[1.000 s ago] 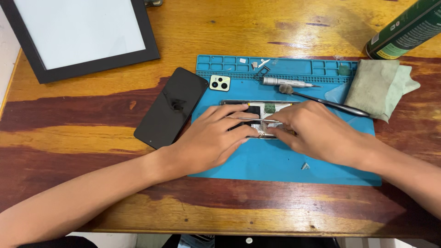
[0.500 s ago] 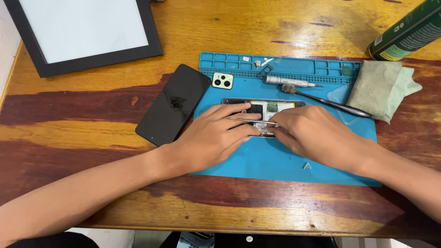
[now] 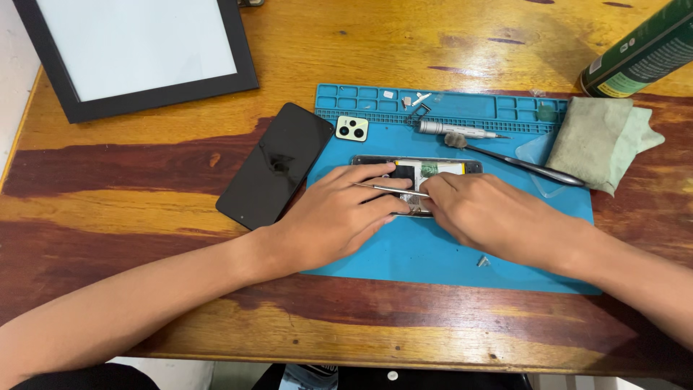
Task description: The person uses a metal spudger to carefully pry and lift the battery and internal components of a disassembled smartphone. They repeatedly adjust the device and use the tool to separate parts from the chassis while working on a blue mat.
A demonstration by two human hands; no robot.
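A black phone screen [image 3: 276, 165] lies just left of the left hand [image 3: 339, 217], whose fingers [image 3: 379, 180] spread flat to pin the opened phone [image 3: 419, 170] on the blue mat [image 3: 404, 253]. The right hand [image 3: 498, 217] pinches slim tweezers [image 3: 390, 189], its fingers clamped together on them, tips pointing left across the phone. Steady downward pressure and a light, level tweezer touch would likely serve best. A screwdriver [image 3: 458, 130] rests beyond the fingers on the table [image 3: 108, 180].

Both arms are bare all the way up, no sleeves, no watch, no rings or gloves on the left hand [image 3: 338, 213] or right hand [image 3: 498, 217]. Nails are short and plain. Dark clothing just peeks in at the bottom edge.
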